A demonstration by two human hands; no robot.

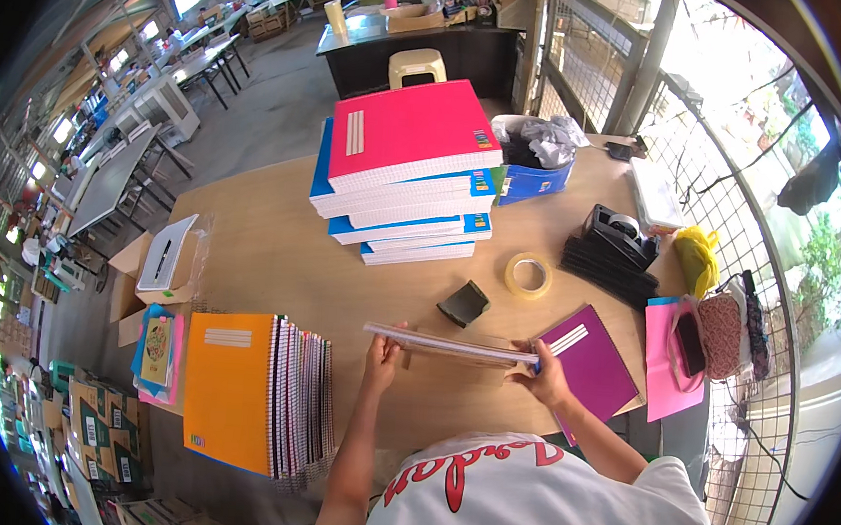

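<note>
Between my two hands a thin notebook [454,345] stands nearly edge-on above the table, so its cover is mostly hidden. My left hand [383,358] pinches its left end, and my right hand [548,378] grips its right end, with a small blue spot showing by the fingers. A purple spiral notebook [595,374] lies flat beside my right hand. To the left of my left hand sits a pile of spiral notebooks with an orange one [229,376] on top. Beyond my hands are a dark green folded piece [463,305] and a tape roll [528,276].
A tall stack of notebooks, pink one [414,132] uppermost, rises at the table's far side. Nearby are a blue box [536,181] with plastic bags and a black tape dispenser [624,238]. A phone [691,344] lies at right; a cardboard box [130,288] stands left.
</note>
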